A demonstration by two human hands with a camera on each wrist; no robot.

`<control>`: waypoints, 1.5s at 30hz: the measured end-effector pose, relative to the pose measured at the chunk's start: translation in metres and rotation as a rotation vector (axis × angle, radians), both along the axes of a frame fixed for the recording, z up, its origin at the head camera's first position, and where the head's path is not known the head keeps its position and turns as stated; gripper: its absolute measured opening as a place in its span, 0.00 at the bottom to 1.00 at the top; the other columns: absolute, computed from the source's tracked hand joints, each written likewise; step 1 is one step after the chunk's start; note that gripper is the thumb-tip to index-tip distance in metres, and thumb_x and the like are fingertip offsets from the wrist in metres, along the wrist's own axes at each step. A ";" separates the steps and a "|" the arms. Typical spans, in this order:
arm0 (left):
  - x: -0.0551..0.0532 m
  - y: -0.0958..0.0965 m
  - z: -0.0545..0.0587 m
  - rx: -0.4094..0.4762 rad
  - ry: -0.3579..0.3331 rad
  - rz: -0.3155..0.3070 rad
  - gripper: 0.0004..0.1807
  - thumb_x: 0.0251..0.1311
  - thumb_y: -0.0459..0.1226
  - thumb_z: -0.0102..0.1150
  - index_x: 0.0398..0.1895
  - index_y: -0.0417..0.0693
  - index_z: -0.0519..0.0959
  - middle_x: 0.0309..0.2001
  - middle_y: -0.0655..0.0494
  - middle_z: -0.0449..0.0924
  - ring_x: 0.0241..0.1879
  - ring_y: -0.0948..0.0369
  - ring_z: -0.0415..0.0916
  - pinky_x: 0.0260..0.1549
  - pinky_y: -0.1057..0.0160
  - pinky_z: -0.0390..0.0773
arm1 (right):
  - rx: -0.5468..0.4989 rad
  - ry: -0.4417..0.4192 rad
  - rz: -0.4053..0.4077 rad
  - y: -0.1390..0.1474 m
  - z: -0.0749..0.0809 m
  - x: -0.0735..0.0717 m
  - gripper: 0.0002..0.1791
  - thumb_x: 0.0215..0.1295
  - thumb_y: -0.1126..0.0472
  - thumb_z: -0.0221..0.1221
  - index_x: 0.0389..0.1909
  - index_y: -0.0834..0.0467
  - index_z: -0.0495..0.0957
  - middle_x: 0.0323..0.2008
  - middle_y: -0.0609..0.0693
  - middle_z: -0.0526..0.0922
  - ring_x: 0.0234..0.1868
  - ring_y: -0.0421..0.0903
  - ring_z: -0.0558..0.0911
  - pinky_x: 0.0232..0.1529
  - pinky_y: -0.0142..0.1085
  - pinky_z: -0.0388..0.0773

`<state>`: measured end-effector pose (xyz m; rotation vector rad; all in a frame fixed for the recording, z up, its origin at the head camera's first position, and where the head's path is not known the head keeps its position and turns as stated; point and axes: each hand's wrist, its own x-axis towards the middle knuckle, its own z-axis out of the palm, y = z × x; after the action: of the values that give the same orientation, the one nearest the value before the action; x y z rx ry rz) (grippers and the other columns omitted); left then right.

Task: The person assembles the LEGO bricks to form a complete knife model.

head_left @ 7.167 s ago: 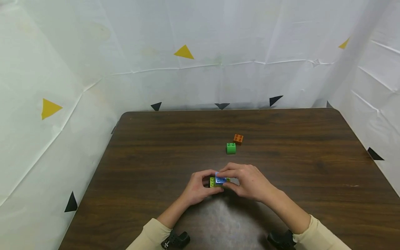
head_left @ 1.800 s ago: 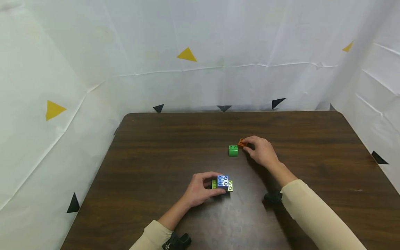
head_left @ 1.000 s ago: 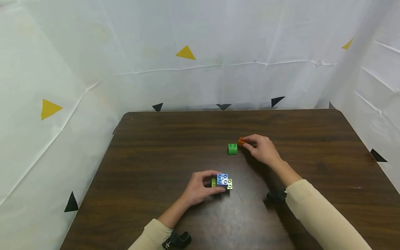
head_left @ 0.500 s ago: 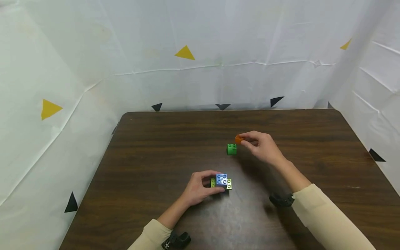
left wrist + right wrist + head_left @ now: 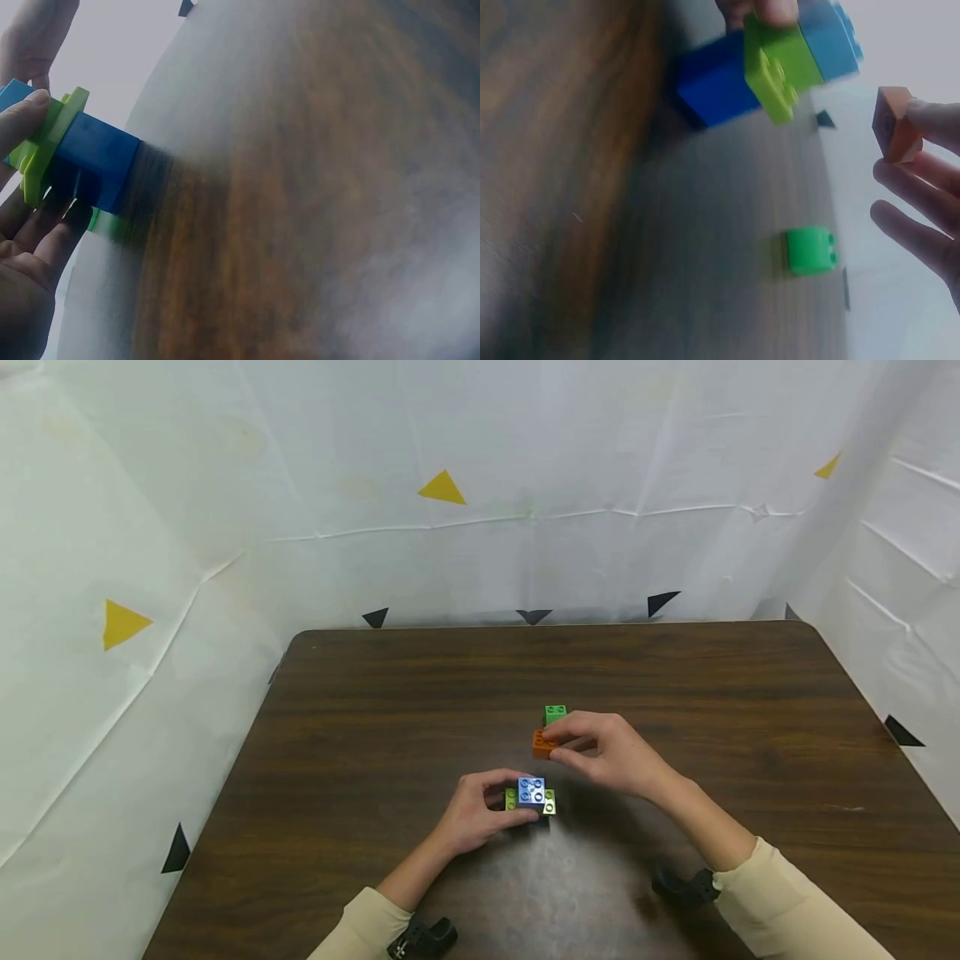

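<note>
Near the middle of the table, my left hand [image 5: 472, 810] grips a stack of toy building bricks, fingers behind and thumb in front. The stack has a light blue brick [image 5: 532, 787] on top, lime-green pieces [image 5: 766, 79] sticking out below it, and a dark blue brick [image 5: 94, 154] at the bottom. My right hand [image 5: 611, 756] pinches an orange brick [image 5: 542, 746] between thumb and fingers, raised off the table just beyond the stack. Behind the right fingertips stands a bright green brick [image 5: 811, 250], partly hidden in the head view.
A dark wood-grain table [image 5: 375, 710] lies under both hands. White sheeting [image 5: 480, 435] with yellow and black triangles rises behind and at the sides. Black camera straps [image 5: 423, 937] are on both wrists.
My right hand earlier worked on the light blue brick, then reached out to the orange brick. It has since lifted that brick and brought it nearer to the stack. The left hand stays put.
</note>
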<state>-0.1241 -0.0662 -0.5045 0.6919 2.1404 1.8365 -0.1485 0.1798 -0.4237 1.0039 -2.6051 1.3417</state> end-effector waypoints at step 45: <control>0.000 0.000 -0.001 0.022 0.037 -0.024 0.21 0.53 0.34 0.73 0.51 0.44 0.82 0.48 0.53 0.83 0.48 0.59 0.81 0.47 0.61 0.80 | 0.065 0.212 0.126 -0.022 0.001 0.039 0.16 0.55 0.68 0.71 0.46 0.54 0.85 0.49 0.44 0.82 0.46 0.40 0.83 0.43 0.35 0.81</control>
<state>-0.1240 -0.0664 -0.5054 0.7588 2.1280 1.8523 -0.1091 0.1580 -0.4231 1.2638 -2.4787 1.1097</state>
